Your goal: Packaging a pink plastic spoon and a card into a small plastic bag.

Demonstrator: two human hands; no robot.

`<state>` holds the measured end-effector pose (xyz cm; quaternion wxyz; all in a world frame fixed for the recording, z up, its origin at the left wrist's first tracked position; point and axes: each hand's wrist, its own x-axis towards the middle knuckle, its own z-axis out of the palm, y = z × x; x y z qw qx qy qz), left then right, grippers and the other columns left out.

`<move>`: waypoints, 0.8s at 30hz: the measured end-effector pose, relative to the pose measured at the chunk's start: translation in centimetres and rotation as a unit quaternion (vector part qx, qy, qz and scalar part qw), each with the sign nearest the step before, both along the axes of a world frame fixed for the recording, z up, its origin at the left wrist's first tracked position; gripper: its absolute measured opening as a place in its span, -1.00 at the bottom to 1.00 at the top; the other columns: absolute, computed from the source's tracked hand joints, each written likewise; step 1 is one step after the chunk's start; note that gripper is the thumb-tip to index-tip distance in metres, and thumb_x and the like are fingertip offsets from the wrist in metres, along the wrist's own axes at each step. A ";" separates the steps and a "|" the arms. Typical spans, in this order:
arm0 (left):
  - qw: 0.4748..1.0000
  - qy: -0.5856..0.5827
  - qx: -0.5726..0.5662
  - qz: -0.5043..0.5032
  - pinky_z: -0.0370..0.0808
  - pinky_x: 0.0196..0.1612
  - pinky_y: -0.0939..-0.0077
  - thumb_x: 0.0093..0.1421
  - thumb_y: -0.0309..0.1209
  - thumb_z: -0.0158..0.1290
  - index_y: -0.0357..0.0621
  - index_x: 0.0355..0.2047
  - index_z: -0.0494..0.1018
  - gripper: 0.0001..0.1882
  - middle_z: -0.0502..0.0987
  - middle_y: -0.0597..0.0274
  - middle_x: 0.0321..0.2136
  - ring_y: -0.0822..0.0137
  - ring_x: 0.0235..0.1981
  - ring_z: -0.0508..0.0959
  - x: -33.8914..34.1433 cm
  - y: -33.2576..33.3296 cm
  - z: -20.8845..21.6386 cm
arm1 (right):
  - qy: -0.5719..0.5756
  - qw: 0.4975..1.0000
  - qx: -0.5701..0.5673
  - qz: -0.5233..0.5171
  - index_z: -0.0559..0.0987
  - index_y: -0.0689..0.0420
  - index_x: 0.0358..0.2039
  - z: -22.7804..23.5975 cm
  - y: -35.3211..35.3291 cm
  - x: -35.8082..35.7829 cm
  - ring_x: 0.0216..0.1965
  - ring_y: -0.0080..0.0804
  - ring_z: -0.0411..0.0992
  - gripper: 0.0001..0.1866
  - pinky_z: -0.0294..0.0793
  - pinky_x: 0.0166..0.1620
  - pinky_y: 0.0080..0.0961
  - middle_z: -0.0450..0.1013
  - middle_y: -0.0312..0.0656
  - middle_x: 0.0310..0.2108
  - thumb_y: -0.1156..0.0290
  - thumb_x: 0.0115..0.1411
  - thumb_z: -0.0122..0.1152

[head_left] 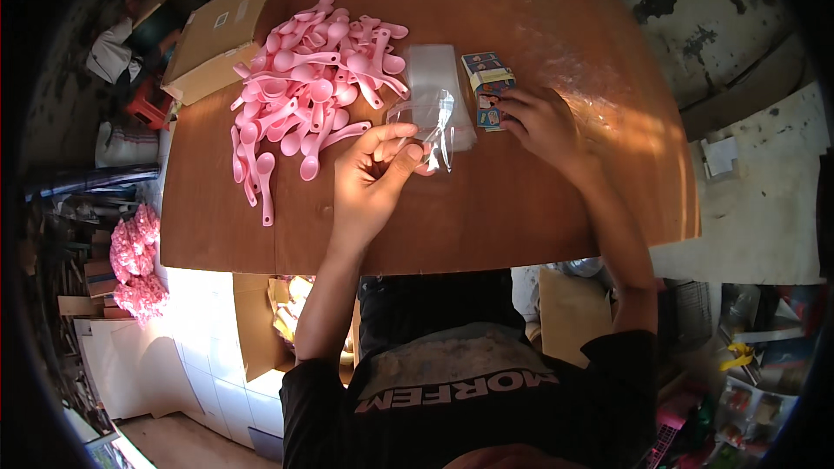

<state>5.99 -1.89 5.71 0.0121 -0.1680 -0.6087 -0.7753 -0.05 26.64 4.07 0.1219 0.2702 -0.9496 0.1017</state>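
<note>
The left hand (pixel 369 181) is raised above the near half of the table (pixel 521 217). Its thumb and fingers are closed in a pinch on a clear bag (pixel 441 132). The bag extends from the fingertips to the right, is transparent, and shows bright reflections along its folds. Behind it, a stack of bags (pixel 431 68) lies flat on the table, between the spoons and the cards; the held bag overlaps part of this stack in the view.

The right hand (pixel 539 126) is positioned at the right side of the cards (pixel 488 94), with the fingers bent and directed to the left. The fingertips are at the near right edge of the cards. Whether they grip a card or only rest against it cannot be told. The cards are stacked, mainly blue, with a pale yellow band across them, and are located just to the right of the stack of bags.

The spoons (pixel 300 74) are pink and lie in a loose heap on the left part of the table. Several overlap; one at the near edge of the heap points toward the person. A cardboard box (pixel 217 30) is located at the far left, beside the heap.
</note>
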 end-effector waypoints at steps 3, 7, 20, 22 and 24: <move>1.000 -0.005 0.001 0.012 0.52 -0.26 0.58 0.22 -0.52 0.06 -0.37 -0.12 0.40 -0.77 0.61 0.15 -0.41 0.42 -0.40 0.61 -0.3 -0.3 0.0 | 0.045 0.999 -0.003 0.020 0.57 0.10 -0.13 0.2 -0.1 0.5 -0.13 -0.16 0.40 -0.59 0.37 -0.05 -0.25 0.44 -0.23 -0.07 0.32 -0.04 0.33; 1.000 0.004 -0.007 0.015 0.52 -0.29 0.58 0.22 -0.52 0.06 -0.35 -0.11 0.40 -0.75 0.61 0.12 -0.40 0.38 -0.41 0.62 -0.3 -0.6 0.2 | 0.098 0.994 -0.040 0.016 0.55 0.09 -0.10 0.3 -0.6 -0.2 -0.16 -0.15 0.41 -0.55 0.38 -0.07 -0.27 0.45 -0.23 -0.09 0.31 -0.06 0.34; 0.998 -0.030 0.007 0.055 0.49 -0.37 0.70 0.21 -0.52 0.07 -0.43 -0.09 0.37 -0.71 0.58 0.21 -0.43 0.46 -0.44 0.58 -0.1 -1.5 0.7 | 0.185 0.982 -0.037 0.006 0.62 0.10 -0.38 2.5 -0.9 1.6 -0.36 -0.32 0.46 -0.86 0.45 -0.25 -0.38 0.50 -0.24 -0.41 0.47 -0.03 0.28; 0.997 -0.025 -0.011 0.068 0.50 -0.37 0.69 0.21 -0.52 0.07 -0.43 -0.08 0.37 -0.70 0.58 0.21 -0.43 0.46 -0.44 0.58 -0.1 -1.9 0.7 | 0.234 0.970 -0.070 -0.013 0.62 0.14 -0.39 4.2 -1.8 3.5 -0.41 -0.34 0.48 -0.89 0.46 -0.32 -0.44 0.51 -0.21 -0.45 0.51 0.00 0.27; 0.997 -0.020 -0.027 0.074 0.50 -0.37 0.68 0.21 -0.53 0.07 -0.44 -0.07 0.36 -0.69 0.58 0.21 -0.43 0.46 -0.44 0.58 -0.2 -1.9 0.7 | 0.190 0.926 -0.323 -0.049 0.60 0.25 -0.35 6.5 -3.3 6.0 -0.49 -0.48 0.47 -0.91 0.42 -0.40 -0.63 0.53 -0.16 -0.45 0.57 0.09 0.24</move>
